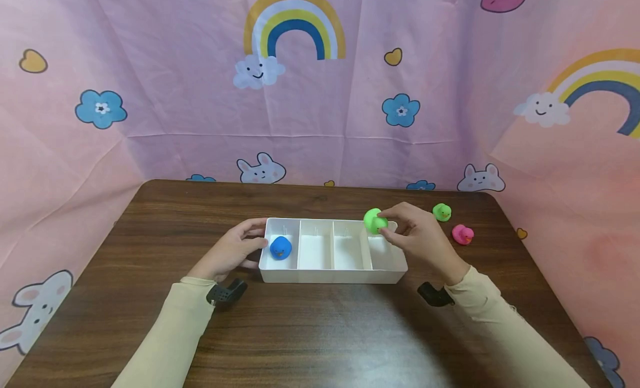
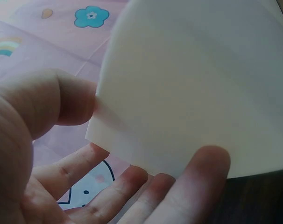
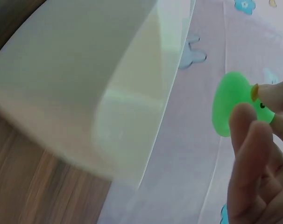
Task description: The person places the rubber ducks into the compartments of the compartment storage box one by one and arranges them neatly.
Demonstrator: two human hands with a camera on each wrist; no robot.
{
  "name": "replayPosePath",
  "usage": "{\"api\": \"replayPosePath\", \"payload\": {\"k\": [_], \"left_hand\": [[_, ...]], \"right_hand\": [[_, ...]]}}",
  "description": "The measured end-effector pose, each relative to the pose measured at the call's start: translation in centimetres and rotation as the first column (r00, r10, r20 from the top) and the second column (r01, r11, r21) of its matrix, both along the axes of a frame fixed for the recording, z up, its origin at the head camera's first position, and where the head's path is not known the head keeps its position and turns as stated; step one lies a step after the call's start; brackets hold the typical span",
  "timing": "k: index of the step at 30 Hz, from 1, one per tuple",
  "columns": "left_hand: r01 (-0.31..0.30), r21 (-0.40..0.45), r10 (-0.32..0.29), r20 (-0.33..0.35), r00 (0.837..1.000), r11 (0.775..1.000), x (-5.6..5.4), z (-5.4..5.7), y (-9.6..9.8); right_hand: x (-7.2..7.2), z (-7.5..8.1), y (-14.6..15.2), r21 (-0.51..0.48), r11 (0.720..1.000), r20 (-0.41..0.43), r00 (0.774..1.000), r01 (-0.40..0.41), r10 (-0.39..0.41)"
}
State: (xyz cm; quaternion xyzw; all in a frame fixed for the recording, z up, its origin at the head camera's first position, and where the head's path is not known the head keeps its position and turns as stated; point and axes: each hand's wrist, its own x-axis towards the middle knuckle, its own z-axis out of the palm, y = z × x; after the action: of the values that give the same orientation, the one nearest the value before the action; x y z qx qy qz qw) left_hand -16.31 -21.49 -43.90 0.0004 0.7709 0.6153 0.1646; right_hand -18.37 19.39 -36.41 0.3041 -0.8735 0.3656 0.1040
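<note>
A white box [image 1: 334, 276] with a row of compartments stands on the table. My left hand [image 1: 229, 247] holds its left end, and the left wrist view shows the thumb at the wall's edge [image 2: 146, 112] and fingers along the bottom. Inside the leftmost compartment sits a blue rubber duck [image 1: 280, 248]. My right hand [image 1: 420, 232] pinches a light green rubber duck [image 1: 372, 221] between thumb and fingers, above the back of the rightmost compartment. In the right wrist view this duck [image 3: 228, 105] shows an orange beak and a dark eye.
Right of the box, behind my right hand, another green duck [image 1: 442, 212] and a pink duck [image 1: 463, 234] sit on the brown wooden table [image 1: 310, 332]. A pink patterned cloth [image 1: 310, 110] hangs around the table's back and sides.
</note>
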Motion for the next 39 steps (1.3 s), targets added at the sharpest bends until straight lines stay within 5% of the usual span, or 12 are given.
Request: {"api": "replayPosePath", "payload": {"k": [13, 19, 25, 39], "left_hand": [[-0.001, -0.010, 0.001, -0.010, 1.000, 1.000, -0.1, 0.0, 0.1], [0.006, -0.005, -0.006, -0.006, 1.000, 1.000, -0.2, 0.0, 0.1], [0.003, -0.004, -0.003, 0.003, 1.000, 1.000, -0.2, -0.1, 0.0], [-0.006, 0.003, 0.006, -0.010, 1.000, 1.000, 0.2, 0.1, 0.1]], "right_hand": [[0.1, -1.2, -6.6, 0.045, 0.992, 0.013, 0.993, -0.119, 0.118], [0.0, -2.1, -8.7, 0.139, 0.982, 0.041, 0.991, -0.131, 0.126], [-0.2, -3.2, -10.2, 0.287, 0.948, 0.027, 0.991, -0.137, 0.135], [-0.9, -4.5, -11.9, 0.371, 0.914, 0.051, 0.987, -0.162, 0.154]]}}
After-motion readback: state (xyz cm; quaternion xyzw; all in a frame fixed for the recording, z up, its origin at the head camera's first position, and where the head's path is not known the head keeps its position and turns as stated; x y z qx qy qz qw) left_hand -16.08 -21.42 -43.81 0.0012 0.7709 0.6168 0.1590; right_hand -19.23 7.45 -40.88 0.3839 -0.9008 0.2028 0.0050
